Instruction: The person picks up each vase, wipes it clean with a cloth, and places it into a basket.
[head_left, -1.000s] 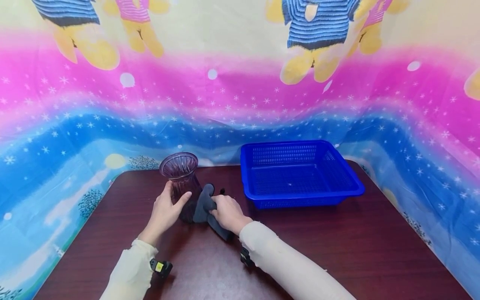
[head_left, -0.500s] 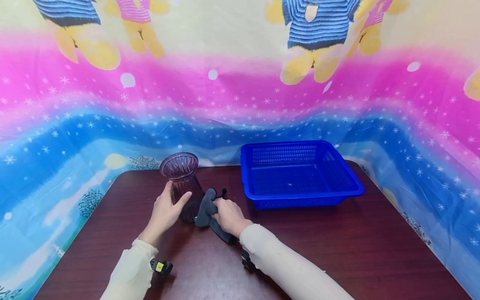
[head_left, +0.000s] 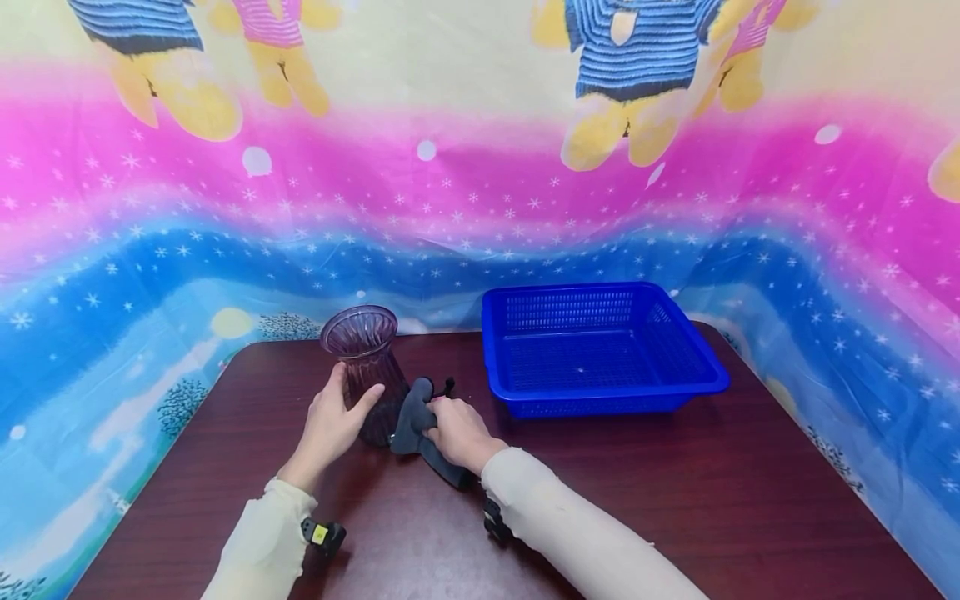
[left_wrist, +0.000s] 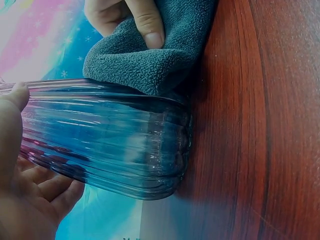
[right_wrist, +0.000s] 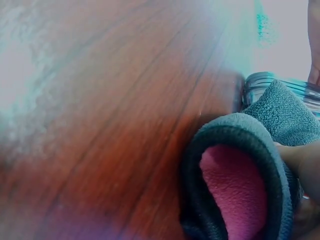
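vase (head_left: 377, 372) upright, long axis vertical, mouth (head_left: 359, 330) upward, cloth (head_left: 412, 423) against its side

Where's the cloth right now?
In the head view, the cloth is just left of centre, held in the right hand against the vase's lower right side.

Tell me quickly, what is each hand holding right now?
Left hand: holding the purple vase between thumb and fingers.
Right hand: holding the grey cloth against the vase's side.
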